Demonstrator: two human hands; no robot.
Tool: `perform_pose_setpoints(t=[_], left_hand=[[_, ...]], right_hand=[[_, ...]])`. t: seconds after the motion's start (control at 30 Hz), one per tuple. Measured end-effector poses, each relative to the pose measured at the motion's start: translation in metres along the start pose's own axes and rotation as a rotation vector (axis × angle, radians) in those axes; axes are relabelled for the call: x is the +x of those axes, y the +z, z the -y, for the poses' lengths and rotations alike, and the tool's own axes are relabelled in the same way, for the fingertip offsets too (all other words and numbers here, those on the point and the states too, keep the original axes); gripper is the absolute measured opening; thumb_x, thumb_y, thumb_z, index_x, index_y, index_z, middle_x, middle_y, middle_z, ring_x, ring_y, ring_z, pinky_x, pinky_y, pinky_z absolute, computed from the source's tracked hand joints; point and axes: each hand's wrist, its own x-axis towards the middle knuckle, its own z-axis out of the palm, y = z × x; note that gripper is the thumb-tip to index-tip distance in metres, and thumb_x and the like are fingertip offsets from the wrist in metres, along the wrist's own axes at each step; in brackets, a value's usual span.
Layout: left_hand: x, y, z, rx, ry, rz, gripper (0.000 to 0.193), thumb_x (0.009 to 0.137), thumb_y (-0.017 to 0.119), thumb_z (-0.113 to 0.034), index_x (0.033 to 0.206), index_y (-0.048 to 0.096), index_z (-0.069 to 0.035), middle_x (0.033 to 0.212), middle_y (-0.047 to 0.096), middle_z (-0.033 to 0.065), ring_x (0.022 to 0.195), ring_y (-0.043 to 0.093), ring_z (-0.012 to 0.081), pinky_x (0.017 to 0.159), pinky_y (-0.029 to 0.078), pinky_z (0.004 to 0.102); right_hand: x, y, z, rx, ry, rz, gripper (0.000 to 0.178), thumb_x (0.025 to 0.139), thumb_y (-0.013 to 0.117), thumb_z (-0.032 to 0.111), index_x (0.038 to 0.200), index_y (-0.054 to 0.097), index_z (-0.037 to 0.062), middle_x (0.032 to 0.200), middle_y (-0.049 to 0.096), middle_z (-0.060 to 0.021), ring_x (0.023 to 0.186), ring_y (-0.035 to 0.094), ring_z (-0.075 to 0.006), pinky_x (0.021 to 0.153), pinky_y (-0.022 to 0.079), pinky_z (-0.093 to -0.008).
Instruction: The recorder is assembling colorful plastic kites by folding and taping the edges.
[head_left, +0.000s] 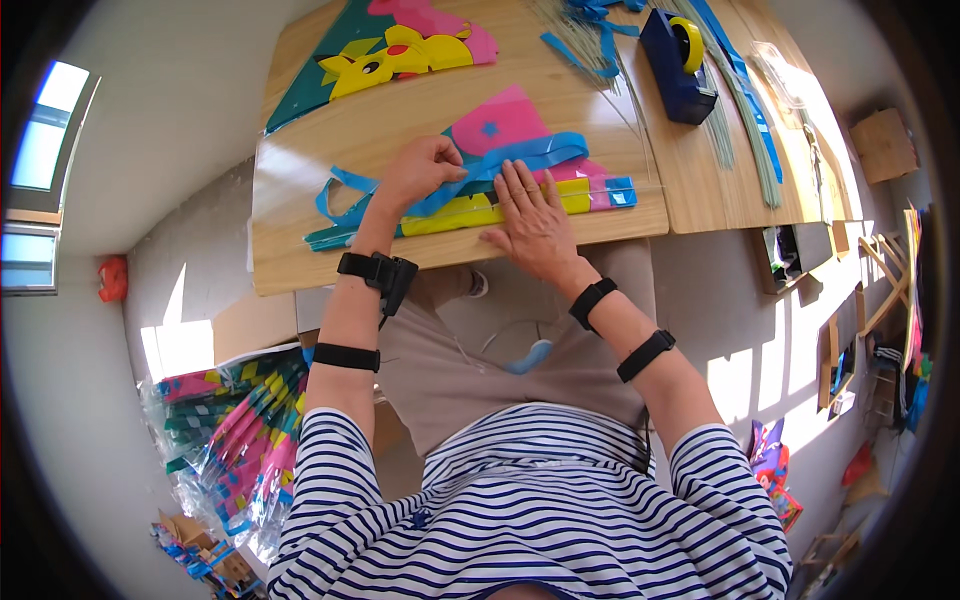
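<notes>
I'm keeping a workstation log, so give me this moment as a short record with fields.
Left hand: fingers pinched on blue ribbon
Right hand: palm down, fingers over the ribbon and folded sheet
Sheet colours: yellow, pink, green, blue
Surface: wooden table
Far side of table: second sheet, left; tape dispenser, right
Beside person, left: plastic-wrapped colourful bundle

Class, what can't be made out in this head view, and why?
All in the head view:
Part of the folded sheet: covered by the right hand.
The left hand's palm: turned away from the camera.
Far end of the upper cartoon sheet: cut off by the top edge.
</notes>
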Motion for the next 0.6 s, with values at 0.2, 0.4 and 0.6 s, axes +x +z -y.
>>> perform_pose_setpoints(t=[0.2,0.4,0.6], left_hand=[[-0.005,0.021,0.024,0.164,-0.016,-0.138,0.024,0.077,0.081,-0.011,0.095,0.069,-0.002,0.075,0.064,0.0032,0.073,0.061,0.0126,0.068,0.048,0.0286],[-0.002,0.021,0.029,0.135,0.028,-0.113,0.018,0.077,0.079,-0.01,0.088,0.066,-0.002,0.076,0.063,0.0032,0.073,0.061,0.0133,0.069,0.048,0.0292],[-0.003,0.015,0.025,0.069,0.003,-0.099,0.016,0.078,0.077,-0.008,0.084,0.063,-0.003,0.075,0.061,0.0016,0.072,0.056,0.0118,0.067,0.046,0.0286]], right_hand=[[0.001,-0.002,0.001,0.011,-0.007,-0.006,0.085,0.094,0.057,0.06,0.15,0.047,-0.0038,0.163,0.037,-0.0182,0.156,0.025,-0.0319,0.127,0.013,-0.0527],[0.001,-0.001,0.001,0.004,-0.01,-0.013,0.085,0.094,0.056,0.06,0.15,0.047,-0.0042,0.163,0.037,-0.0183,0.155,0.026,-0.0322,0.127,0.013,-0.0527],[0.0,0.0,0.001,-0.005,-0.003,-0.013,0.085,0.094,0.057,0.06,0.15,0.047,-0.0034,0.164,0.035,-0.0181,0.156,0.025,-0.0323,0.127,0.013,-0.0526]])
